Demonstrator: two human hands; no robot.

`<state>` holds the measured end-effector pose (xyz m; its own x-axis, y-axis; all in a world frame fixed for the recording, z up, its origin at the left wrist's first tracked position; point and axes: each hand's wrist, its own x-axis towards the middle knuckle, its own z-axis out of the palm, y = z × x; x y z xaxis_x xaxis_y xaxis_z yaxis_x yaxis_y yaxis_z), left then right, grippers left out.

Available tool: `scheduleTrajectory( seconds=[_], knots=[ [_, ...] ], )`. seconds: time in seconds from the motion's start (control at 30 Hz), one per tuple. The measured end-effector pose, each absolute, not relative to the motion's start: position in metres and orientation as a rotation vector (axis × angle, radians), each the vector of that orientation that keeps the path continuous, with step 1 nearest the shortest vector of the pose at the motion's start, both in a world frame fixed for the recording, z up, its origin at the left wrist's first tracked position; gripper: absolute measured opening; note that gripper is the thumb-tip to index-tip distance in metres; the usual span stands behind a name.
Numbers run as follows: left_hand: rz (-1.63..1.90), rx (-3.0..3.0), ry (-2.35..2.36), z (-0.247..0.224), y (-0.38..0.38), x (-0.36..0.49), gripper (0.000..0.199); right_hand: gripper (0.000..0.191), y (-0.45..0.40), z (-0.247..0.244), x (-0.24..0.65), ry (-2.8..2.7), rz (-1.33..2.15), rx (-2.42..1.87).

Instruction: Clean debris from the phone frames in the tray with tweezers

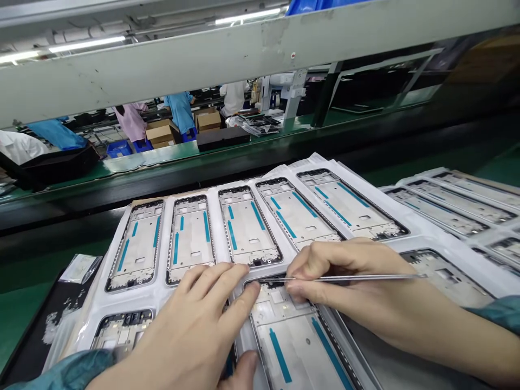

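Observation:
A metal phone frame with teal strips (298, 346) lies in the front middle of a white tray (162, 295). My right hand (349, 276) pinches thin metal tweezers (365, 277), their tip at the frame's top edge. Whatever small piece sits at the tip is too small to make out. My left hand (203, 319) is spread, its index fingertip resting at the frame's top left corner and its thumb low by the left side. Behind both hands, a row of similar frames (247, 225) fills the tray's back pockets.
On the right lies another tray of frames (450, 203). To the left, a black tray (32, 336) holds small clear bits and a plastic bag (81, 268). A grey beam (203, 59) crosses above. Beyond the bench are people in work clothes and cardboard boxes (160, 132).

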<state>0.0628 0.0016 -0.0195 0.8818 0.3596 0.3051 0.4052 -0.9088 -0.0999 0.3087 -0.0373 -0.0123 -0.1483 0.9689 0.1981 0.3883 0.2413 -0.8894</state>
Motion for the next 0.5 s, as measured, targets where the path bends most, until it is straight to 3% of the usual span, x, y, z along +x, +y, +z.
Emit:
scheduleTrajectory(
  seconds=[0.5],
  knots=[
    [-0.534,-2.801,-0.514,-0.018,0.000,0.074,0.052,0.022,-0.043,-0.009,0.308,-1.680,0.799,-1.317]
  ],
)
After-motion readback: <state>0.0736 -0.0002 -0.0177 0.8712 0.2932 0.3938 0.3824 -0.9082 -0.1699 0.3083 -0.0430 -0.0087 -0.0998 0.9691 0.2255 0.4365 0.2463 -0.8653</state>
